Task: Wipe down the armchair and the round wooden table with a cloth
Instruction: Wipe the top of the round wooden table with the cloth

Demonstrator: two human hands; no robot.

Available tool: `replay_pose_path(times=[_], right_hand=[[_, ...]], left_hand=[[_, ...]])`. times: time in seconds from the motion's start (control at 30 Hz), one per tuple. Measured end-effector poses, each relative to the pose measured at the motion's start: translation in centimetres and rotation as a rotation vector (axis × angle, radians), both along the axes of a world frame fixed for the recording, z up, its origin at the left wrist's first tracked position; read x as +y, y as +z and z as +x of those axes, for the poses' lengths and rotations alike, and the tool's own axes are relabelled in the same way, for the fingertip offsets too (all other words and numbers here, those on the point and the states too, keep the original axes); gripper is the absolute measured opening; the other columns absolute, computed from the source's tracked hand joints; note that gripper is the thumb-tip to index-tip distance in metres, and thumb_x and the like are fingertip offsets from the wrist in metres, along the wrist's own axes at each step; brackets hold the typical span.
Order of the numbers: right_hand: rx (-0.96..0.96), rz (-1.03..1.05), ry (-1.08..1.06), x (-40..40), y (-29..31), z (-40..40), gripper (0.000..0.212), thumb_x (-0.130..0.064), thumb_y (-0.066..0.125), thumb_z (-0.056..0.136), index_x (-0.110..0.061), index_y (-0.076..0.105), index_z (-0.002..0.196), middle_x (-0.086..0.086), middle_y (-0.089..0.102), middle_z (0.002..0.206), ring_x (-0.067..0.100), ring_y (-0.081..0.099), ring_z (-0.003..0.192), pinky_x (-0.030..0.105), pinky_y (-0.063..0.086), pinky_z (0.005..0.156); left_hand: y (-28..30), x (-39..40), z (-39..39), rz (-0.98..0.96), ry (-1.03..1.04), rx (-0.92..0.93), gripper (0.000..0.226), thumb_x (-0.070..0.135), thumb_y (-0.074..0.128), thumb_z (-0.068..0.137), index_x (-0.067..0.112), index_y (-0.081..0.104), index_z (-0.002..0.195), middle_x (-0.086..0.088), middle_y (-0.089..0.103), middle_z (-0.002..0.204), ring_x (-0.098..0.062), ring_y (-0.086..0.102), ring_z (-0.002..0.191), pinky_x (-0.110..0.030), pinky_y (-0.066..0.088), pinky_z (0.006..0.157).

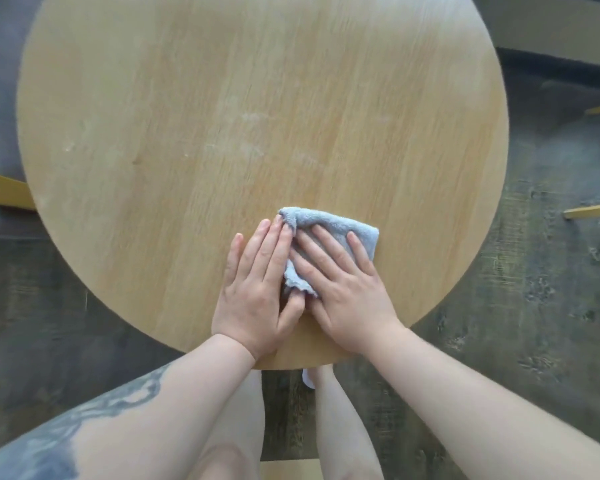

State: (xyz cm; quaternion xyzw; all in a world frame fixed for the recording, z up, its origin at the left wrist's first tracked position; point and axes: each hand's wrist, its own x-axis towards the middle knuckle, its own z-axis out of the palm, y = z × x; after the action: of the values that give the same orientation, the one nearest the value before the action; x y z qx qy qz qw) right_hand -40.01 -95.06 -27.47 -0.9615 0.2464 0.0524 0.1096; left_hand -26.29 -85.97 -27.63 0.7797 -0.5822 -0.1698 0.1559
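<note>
A round light-wood table [187, 116] fills most of the head view. A folded light blue cloth [336, 228] lies on its near part. My right hand [343, 292] lies flat on the cloth with fingers spread and straight. My left hand [257, 292] lies flat beside it, fingers straight, its fingertips touching the cloth's left edge and its thumb by the cloth's near corner. Faint pale smears [253, 119] show on the wood near the middle. No armchair is recognisable in this view.
Dark grey patterned floor [534, 306] surrounds the table. Yellow furniture parts stick in at the left edge [4, 192] and at the right edge [593, 211]. My bare legs [236, 427] stand under the table's near rim.
</note>
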Motion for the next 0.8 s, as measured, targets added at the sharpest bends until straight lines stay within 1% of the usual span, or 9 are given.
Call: replay_pose_path(times=[0.03, 0.17, 0.2, 0.33, 0.47, 0.5, 0.67, 0.7, 0.8], right_hand=[[0.001, -0.013, -0.023, -1.6, -0.2, -0.9, 0.065, -0.038, 0.040, 0.091, -0.027, 0.020, 0.152, -0.007, 0.017, 0.158, 0.015, 0.013, 0.148, 0.044, 0.004, 0.120], [0.013, -0.025, -0.840, 0.1, 0.3, -3.1, 0.062, -0.039, 0.031, 0.096, -0.023, 0.014, 0.153, 0.003, 0.017, 0.160, 0.021, 0.010, 0.148, 0.050, 0.005, 0.119], [0.033, -0.041, -0.807, 2.0, 0.4, -2.7, 0.063, -0.039, 0.030, 0.096, -0.022, 0.013, 0.154, 0.004, 0.016, 0.161, 0.023, 0.009, 0.149, 0.051, 0.006, 0.118], [0.072, 0.004, -0.078, -0.7, 0.3, -3.6, 0.067, -0.040, 0.039, 0.091, -0.029, 0.018, 0.153, -0.007, 0.014, 0.160, 0.014, 0.007, 0.148, 0.049, 0.010, 0.118], [0.036, 0.004, -0.815, -3.8, 0.4, -6.8, 0.061, -0.041, 0.027, 0.098, -0.028, 0.005, 0.154, -0.003, 0.011, 0.161, 0.017, 0.003, 0.149, 0.053, 0.006, 0.118], [0.051, -0.030, -0.858, -2.6, 0.4, -6.7, 0.062, -0.042, 0.024, 0.098, -0.028, 0.000, 0.154, 0.000, 0.009, 0.162, 0.019, 0.003, 0.149, 0.053, 0.004, 0.119], [0.104, -0.001, 0.112, -4.7, 0.9, -6.5, 0.067, -0.041, 0.037, 0.092, -0.028, 0.014, 0.153, -0.006, 0.016, 0.160, 0.016, 0.010, 0.148, 0.046, 0.006, 0.120], [0.102, -0.012, 0.109, -6.6, 0.8, -7.3, 0.065, -0.041, 0.036, 0.093, -0.030, 0.014, 0.153, -0.007, 0.015, 0.159, 0.015, 0.009, 0.148, 0.045, 0.005, 0.120], [0.050, 0.019, -0.434, -8.2, 0.8, -9.1, 0.060, -0.037, 0.031, 0.096, -0.027, 0.015, 0.153, -0.002, 0.018, 0.160, 0.016, 0.005, 0.149, 0.045, 0.000, 0.120]], left_hand=[[0.0, -0.1, 0.0, 0.015, -0.011, -0.001, 0.068, 0.035, 0.041, 0.087, 0.006, 0.029, 0.148, -0.009, 0.030, 0.155, -0.022, 0.022, 0.146, -0.046, 0.010, 0.120], [-0.3, -0.4, -0.4, 0.146, -0.050, -0.109, 0.068, 0.039, 0.032, 0.093, 0.013, 0.017, 0.153, -0.001, 0.015, 0.160, -0.015, 0.007, 0.149, -0.043, 0.002, 0.120], [-0.4, -0.5, -0.4, 0.164, -0.055, -0.132, 0.067, 0.040, 0.031, 0.093, 0.014, 0.017, 0.153, -0.001, 0.014, 0.161, -0.014, 0.007, 0.149, -0.043, 0.002, 0.119], [-0.5, -0.6, -0.6, 0.169, -0.082, -0.186, 0.067, 0.040, 0.029, 0.093, 0.012, 0.017, 0.153, -0.001, 0.014, 0.161, -0.015, 0.010, 0.148, -0.042, 0.001, 0.120], [-0.6, -0.6, -0.7, 0.178, -0.081, -0.221, 0.067, 0.040, 0.028, 0.094, 0.011, 0.014, 0.153, -0.002, 0.011, 0.161, -0.016, 0.004, 0.149, -0.042, -0.002, 0.120], [-0.6, -0.6, -0.7, 0.177, -0.081, -0.232, 0.067, 0.040, 0.028, 0.094, 0.011, 0.014, 0.153, -0.002, 0.011, 0.161, -0.016, 0.004, 0.149, -0.042, -0.003, 0.120], [-0.5, -0.6, -0.6, 0.196, -0.085, -0.232, 0.069, 0.041, 0.029, 0.093, 0.011, 0.016, 0.153, -0.002, 0.010, 0.162, -0.016, 0.006, 0.149, -0.043, 0.001, 0.120], [-0.5, -0.6, -0.7, 0.207, -0.081, -0.230, 0.068, 0.042, 0.029, 0.093, 0.012, 0.016, 0.153, -0.002, 0.010, 0.162, -0.016, 0.007, 0.149, -0.044, 0.002, 0.120], [-0.5, -0.7, -0.7, 0.216, -0.054, -0.255, 0.065, 0.045, 0.020, 0.097, 0.013, 0.016, 0.153, -0.001, 0.008, 0.162, -0.017, 0.005, 0.149, -0.044, -0.001, 0.120]])
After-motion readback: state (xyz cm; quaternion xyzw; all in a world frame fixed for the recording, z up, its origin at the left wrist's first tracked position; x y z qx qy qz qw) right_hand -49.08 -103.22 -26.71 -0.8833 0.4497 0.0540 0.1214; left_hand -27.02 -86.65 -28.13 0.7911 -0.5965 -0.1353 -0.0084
